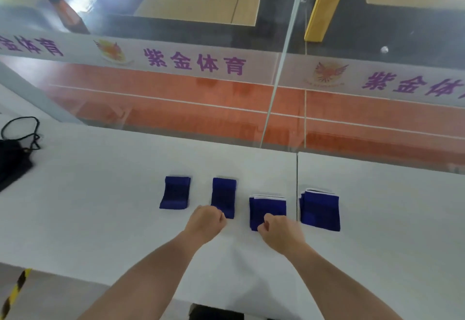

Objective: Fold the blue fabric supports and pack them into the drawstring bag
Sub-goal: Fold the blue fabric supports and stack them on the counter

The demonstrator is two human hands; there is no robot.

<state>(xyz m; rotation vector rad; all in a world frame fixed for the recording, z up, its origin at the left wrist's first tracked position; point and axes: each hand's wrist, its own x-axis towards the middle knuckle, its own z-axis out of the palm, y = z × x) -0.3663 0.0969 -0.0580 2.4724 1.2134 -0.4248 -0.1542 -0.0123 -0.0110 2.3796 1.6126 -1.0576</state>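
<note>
Both bare forearms reach forward from the near edge over the white table (100, 219), roughly parallel, wrists straight, backs of the hands up. Left hand (206, 221): fingers curled under into a loose fist, knuckles at the near left corner of the second blue support (224, 195); can't tell whether it pinches the fabric or only touches it. Right hand (279, 231): also curled, thumb tucked on the left side, covering the near left corner of the third blue support (268, 206); a grip on it can't be confirmed either. Four folded supports lie in a row across the table middle, apart from each other: first blue support (175, 193) far left, untouched; fourth blue support (320, 210) far right, just past the table seam (297, 181), untouched. The third and fourth show a white edge at the far side. Black drawstring bag (12, 158) lies flat at the table's far left edge, well apart from the supports, its cord (22, 128) looped beside it. Glass barrier (276, 80) behind the table, with a banner (196, 63) of purple lettering.
</note>
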